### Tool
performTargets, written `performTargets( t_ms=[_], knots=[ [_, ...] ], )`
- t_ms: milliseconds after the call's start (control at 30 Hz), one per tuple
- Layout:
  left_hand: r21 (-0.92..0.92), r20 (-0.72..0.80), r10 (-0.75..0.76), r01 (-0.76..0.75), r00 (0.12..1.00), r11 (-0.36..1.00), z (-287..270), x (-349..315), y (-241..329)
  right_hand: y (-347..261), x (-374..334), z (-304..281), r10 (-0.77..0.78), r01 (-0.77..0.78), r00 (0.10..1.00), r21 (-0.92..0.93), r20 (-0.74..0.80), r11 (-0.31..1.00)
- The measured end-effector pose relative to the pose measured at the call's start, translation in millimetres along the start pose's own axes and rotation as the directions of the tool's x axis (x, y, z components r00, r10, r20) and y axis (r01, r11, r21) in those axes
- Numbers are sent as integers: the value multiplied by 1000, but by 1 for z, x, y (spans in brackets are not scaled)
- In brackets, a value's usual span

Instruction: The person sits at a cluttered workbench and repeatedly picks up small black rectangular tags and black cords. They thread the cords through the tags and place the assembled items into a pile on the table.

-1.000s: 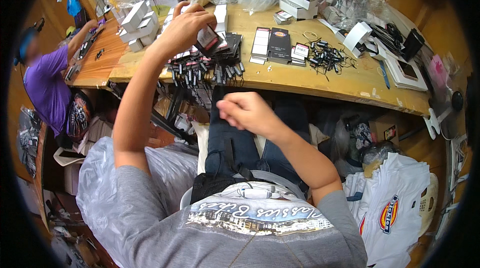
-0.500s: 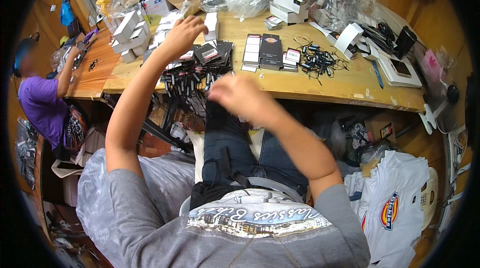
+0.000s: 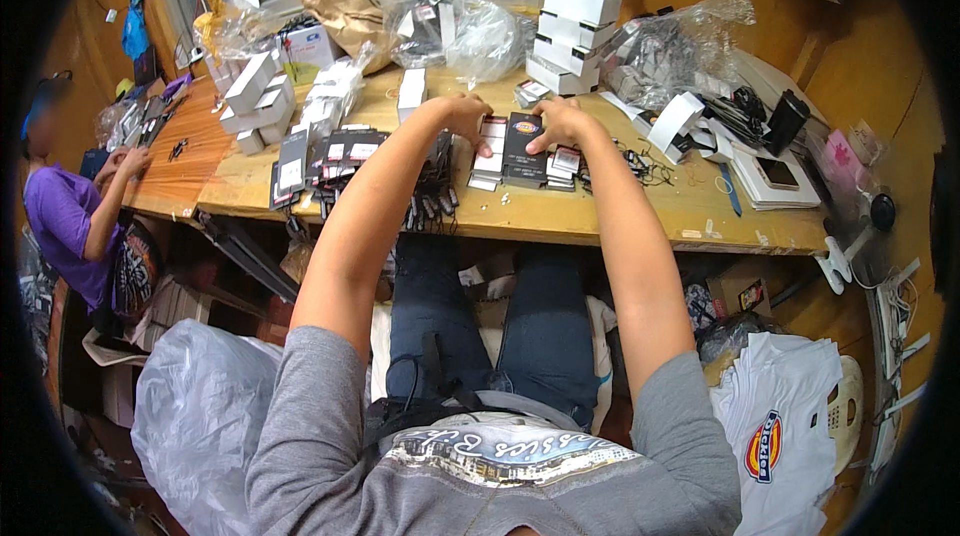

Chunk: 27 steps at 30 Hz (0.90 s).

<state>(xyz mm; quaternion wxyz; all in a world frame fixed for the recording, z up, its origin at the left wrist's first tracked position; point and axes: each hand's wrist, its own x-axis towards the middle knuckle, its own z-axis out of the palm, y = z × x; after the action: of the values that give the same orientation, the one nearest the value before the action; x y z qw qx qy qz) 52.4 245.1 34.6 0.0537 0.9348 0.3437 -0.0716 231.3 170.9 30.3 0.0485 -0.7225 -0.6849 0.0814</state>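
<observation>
Both my hands reach over the table to the stacks of cards. My left hand point(image 3: 468, 120) is at the stack of white-and-red labels point(image 3: 487, 162), thumb and fingers apart at its upper left. My right hand point(image 3: 560, 122) is at the stack of black cards point(image 3: 524, 158), its thumb on the right edge and its fingers spread towards the far end. Nothing looks lifted in either hand. Beside the black cards, under my right wrist, lies a smaller pile of labels point(image 3: 565, 160). Left of my left forearm is a heap of black hang tags point(image 3: 345, 148) with cords, partly hidden.
White boxes point(image 3: 572, 41) stand stacked at the back, near clear plastic bags point(image 3: 490, 41). More white boxes point(image 3: 262, 96) sit at the left. Black cords point(image 3: 640, 171) and a phone point(image 3: 776, 173) lie to the right. A person in purple point(image 3: 75, 221) works at far left.
My left hand has come down and right from above the heap to the labels. My right hand has moved forward and right to the black cards. The view has shifted slightly.
</observation>
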Motion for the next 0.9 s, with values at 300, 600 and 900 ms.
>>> performTargets(
  t_ms=[300,600,900],
  knots=[
    [-178,-495,-13,-86,869,980,-2,0,10,11,-6,-1,84,153,957,729,-278,667],
    [-911,-372,-252,-403,893,-82,-28,-46,59,-8,-59,-38,-92,574,805,732,-586,367],
    [-851,-478,-452,-525,753,23,4,-73,103,55,-54,13,-13,201,928,470,-373,859]
  ],
)
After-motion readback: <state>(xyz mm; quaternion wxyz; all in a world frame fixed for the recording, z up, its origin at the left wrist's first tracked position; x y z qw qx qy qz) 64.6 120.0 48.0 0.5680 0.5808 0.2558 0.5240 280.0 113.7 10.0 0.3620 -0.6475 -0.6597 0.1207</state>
